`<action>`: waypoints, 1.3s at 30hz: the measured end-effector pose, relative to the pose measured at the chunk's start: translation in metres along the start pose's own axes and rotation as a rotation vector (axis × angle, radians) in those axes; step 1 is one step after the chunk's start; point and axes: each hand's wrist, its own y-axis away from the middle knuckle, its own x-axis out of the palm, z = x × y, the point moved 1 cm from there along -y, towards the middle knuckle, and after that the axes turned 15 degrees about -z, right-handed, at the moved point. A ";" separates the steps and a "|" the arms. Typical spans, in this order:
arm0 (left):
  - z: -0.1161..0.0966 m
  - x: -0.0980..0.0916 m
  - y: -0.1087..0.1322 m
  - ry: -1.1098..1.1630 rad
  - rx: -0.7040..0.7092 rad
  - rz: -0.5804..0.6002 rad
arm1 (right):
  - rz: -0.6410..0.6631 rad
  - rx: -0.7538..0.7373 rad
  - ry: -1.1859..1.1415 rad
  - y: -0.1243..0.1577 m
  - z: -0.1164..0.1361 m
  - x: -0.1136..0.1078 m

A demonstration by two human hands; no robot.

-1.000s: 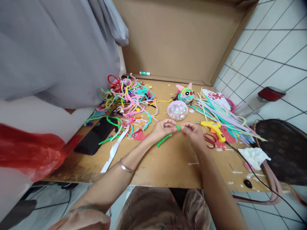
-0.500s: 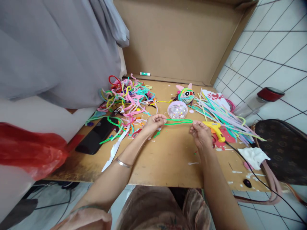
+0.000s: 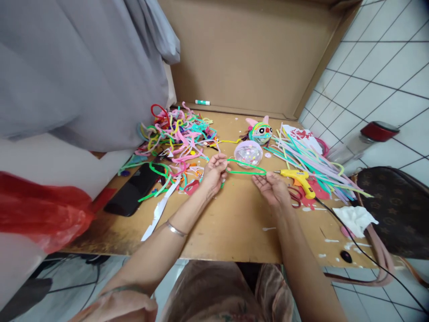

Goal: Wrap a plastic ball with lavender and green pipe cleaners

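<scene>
My left hand (image 3: 214, 172) is closed in a pinch on one end of a green pipe cleaner (image 3: 246, 171) that loops to the right above the wooden table (image 3: 234, 223). The loop's far end rests at the fingertips of my right hand (image 3: 272, 188), which lies palm up with its fingers apart. Just behind the loop stands a clear dome with small coloured bits inside (image 3: 248, 154). A yellow glue gun (image 3: 298, 179) lies to the right of my right hand.
A tangle of coloured pipe cleaners (image 3: 177, 134) lies at the back left and a bundle of straight ones (image 3: 308, 161) at the right. A small wrapped figure (image 3: 259, 132), red scissors (image 3: 295, 197), a black phone (image 3: 132, 192), a brown bag (image 3: 395, 210) and a cardboard wall (image 3: 248, 53) surround them.
My hands drew apart, stretching the green pipe cleaner out; now it is bent into a loop. My right hand has turned palm up and its fingers have spread.
</scene>
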 end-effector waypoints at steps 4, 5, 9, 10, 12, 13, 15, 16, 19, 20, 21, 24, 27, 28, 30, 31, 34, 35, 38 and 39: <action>0.004 0.003 0.004 0.057 -0.050 -0.089 | 0.027 -0.058 -0.050 -0.005 -0.001 -0.002; 0.005 0.004 0.005 0.065 -0.068 -0.091 | 0.018 -0.074 -0.054 -0.005 -0.001 -0.002; 0.004 0.004 0.005 0.060 -0.057 -0.091 | -0.021 -0.135 -0.049 -0.002 0.000 0.000; 0.004 0.003 0.004 0.052 -0.043 -0.096 | -0.017 -0.154 -0.034 -0.001 0.001 0.001; 0.003 0.001 0.001 0.032 -0.006 -0.092 | -0.007 -0.216 0.014 0.002 0.005 0.003; 0.003 -0.001 0.000 0.012 0.015 -0.073 | -0.012 -0.264 0.040 0.003 0.008 0.003; 0.002 -0.002 -0.002 -0.060 0.055 -0.010 | -0.040 -0.374 0.087 0.005 0.014 0.004; 0.002 -0.003 -0.002 -0.109 0.069 0.022 | -0.047 -0.418 0.108 0.007 0.017 0.004; 0.001 -0.004 -0.001 -0.237 0.134 0.055 | 0.013 -0.437 0.168 0.012 0.024 0.008; 0.001 -0.004 -0.001 -0.261 0.179 0.044 | 0.052 -0.415 0.185 0.014 0.024 0.009; 0.000 -0.004 0.000 -0.278 0.232 0.031 | 0.090 -0.393 0.201 0.016 0.025 0.011; -0.005 -0.004 0.001 -0.319 0.395 -0.013 | 0.162 -0.344 0.259 0.022 0.025 0.013; -0.007 -0.003 0.006 -0.394 0.460 0.030 | 0.188 -0.310 0.367 0.025 0.022 0.014; -0.006 -0.002 0.009 -0.425 0.442 0.090 | 0.186 -0.311 0.409 0.025 0.020 0.014; 0.001 0.001 0.015 -0.484 0.346 0.274 | 0.181 -0.343 0.488 0.027 0.016 0.016; 0.005 0.003 0.018 -0.513 0.286 0.370 | 0.183 -0.366 0.521 0.028 0.014 0.017; 0.018 0.006 0.024 -0.531 0.188 0.473 | 0.209 -0.402 0.581 0.031 0.007 0.019; 0.020 0.006 0.025 -0.522 0.170 0.469 | 0.212 -0.399 0.581 0.031 0.006 0.020; 0.021 0.006 0.023 -0.475 0.121 0.407 | 0.214 -0.342 0.522 0.030 0.002 0.019; 0.020 0.005 0.022 -0.452 0.116 0.378 | 0.213 -0.316 0.496 0.029 0.001 0.018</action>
